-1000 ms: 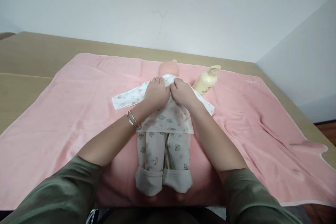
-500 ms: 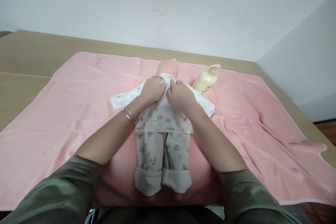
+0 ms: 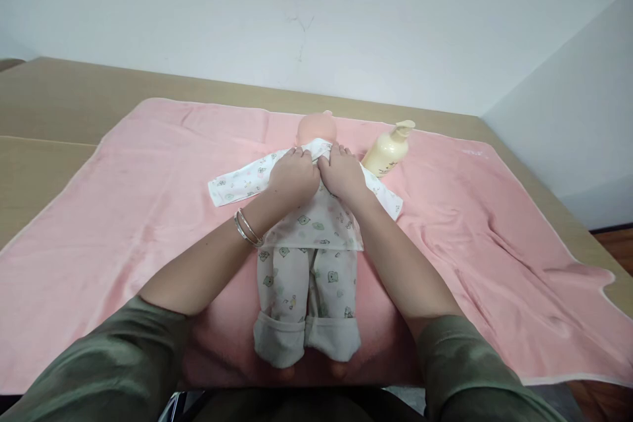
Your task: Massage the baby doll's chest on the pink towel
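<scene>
A baby doll [image 3: 316,128] lies on a pink blanket, its feet toward me. It wears a white printed baby shirt [image 3: 311,227] and matching trousers [image 3: 333,280] with rolled-up cuffs. My left hand [image 3: 295,178] is closed on the shirt's front just below the neck, two bangles on the wrist. Beside it, almost touching, my right hand [image 3: 342,173] pinches the shirt at the same height. The cloth between the thumbs is mostly hidden by my fingers. The shirt's sleeves spread out flat to both sides.
A cream pump bottle [image 3: 388,150] leans tilted on the blanket, right of the doll's shoulder. The pink blanket [image 3: 123,211] covers much of the wooden table [image 3: 74,89]. A white wall [image 3: 395,26] rises behind, with a dark panel at the top.
My left hand has shifted slightly right, and my right hand has turned more upright with its fingers further up the shirt. The doll and bottle stay in place.
</scene>
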The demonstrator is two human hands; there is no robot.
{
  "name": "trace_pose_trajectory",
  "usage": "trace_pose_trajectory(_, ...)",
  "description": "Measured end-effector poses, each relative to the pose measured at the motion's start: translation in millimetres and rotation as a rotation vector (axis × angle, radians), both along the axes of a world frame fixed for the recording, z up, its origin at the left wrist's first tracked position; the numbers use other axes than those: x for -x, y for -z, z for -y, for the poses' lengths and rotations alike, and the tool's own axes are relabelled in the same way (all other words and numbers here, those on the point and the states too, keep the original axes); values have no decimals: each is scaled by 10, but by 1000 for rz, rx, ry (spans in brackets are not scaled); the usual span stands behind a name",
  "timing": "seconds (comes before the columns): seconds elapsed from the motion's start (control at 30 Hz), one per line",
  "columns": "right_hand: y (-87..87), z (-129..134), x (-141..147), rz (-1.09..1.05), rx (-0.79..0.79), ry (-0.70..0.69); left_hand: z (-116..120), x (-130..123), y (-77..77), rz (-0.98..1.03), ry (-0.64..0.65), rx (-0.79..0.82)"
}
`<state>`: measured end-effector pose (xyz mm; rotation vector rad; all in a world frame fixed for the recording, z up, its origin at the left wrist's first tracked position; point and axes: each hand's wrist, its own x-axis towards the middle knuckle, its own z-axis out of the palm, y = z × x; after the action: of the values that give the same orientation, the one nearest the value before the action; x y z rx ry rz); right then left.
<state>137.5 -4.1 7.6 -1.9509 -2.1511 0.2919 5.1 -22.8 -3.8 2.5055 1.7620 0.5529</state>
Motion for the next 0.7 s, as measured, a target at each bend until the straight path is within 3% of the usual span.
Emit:
trace_pose_trajectory(0.17, -32, 178, 66, 135, -69, -41, -177, 76, 47, 178, -119, 102)
trace_pose_trajectory(0.3, -9, 263, 75, 161, -118, -75, -222, 84, 101, 189, -117, 116)
trace_pose_trajectory(0.4, -9, 235, 40, 130, -124, -117, -215, 77, 123, 184, -127, 105)
trace_pose_trajectory(0.5, -50, 148, -13, 84, -18, -131, -202, 68, 124, 172, -117, 77)
trace_pose_trajectory(0.7, -41, -10, -48, -33, 20, -19, -176, 44, 100, 138, -141, 64)
